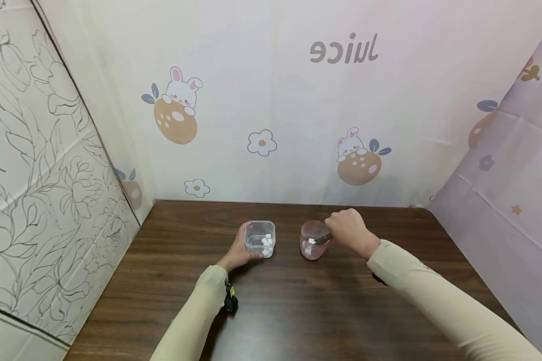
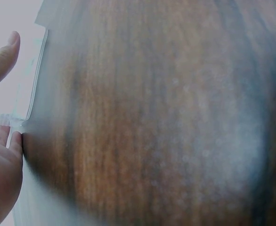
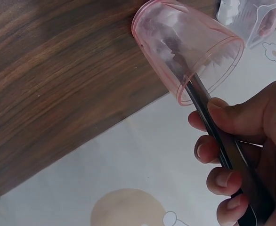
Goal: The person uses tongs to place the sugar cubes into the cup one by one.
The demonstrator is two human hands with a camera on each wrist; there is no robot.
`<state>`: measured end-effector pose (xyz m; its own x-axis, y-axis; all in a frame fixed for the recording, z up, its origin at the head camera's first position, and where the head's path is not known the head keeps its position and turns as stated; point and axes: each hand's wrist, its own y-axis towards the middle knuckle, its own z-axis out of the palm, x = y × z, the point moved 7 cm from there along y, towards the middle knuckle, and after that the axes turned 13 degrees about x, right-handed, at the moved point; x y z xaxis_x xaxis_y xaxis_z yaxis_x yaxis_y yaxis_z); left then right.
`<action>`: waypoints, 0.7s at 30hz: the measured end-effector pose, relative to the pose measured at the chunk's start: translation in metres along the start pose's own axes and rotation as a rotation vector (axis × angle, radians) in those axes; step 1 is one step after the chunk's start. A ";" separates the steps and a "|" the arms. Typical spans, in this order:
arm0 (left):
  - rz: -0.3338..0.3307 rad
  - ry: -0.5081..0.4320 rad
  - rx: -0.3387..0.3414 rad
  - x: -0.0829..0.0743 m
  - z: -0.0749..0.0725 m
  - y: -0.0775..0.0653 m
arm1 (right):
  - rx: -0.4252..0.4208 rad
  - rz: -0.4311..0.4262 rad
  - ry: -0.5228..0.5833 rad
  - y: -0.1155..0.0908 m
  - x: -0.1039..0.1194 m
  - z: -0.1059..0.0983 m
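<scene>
My left hand [image 1: 237,253] grips a clear square plastic container [image 1: 254,233], thumb at the near side and fingers at the left. White cubes [image 1: 267,240] are gathered in the container's right part. In my right hand [image 1: 349,229] are dark tongs [image 3: 205,109], reaching down through the mouth of a pink see-through cup [image 1: 305,233]. A white cube [image 1: 311,241] shows at the tongs' tips inside the cup, and more white pieces lie at its bottom. In the left wrist view, the thumb [image 2: 4,59] and fingers flank the container, which is washed out by light.
Both vessels stand on a dark wooden table [image 1: 298,311], the cup to the right of the container. Behind the table hangs a pale printed curtain [image 1: 226,100]; more printed sheets close off the left and right sides.
</scene>
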<state>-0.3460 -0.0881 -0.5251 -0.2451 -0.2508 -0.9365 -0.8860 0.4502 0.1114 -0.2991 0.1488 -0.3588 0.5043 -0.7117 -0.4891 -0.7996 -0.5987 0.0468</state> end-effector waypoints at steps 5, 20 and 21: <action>0.007 -0.012 -0.006 -0.002 -0.002 0.001 | 0.017 0.005 -0.014 0.003 0.000 -0.001; 0.021 -0.024 0.003 0.000 0.000 0.000 | 0.067 0.017 0.029 0.001 -0.006 -0.008; 0.021 -0.022 0.003 0.000 0.000 0.000 | 0.061 0.017 0.034 0.000 -0.007 -0.010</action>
<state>-0.3461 -0.0879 -0.5252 -0.2555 -0.2225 -0.9408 -0.8794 0.4578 0.1306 -0.2992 0.1496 -0.3465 0.5005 -0.7344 -0.4586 -0.8261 -0.5635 0.0008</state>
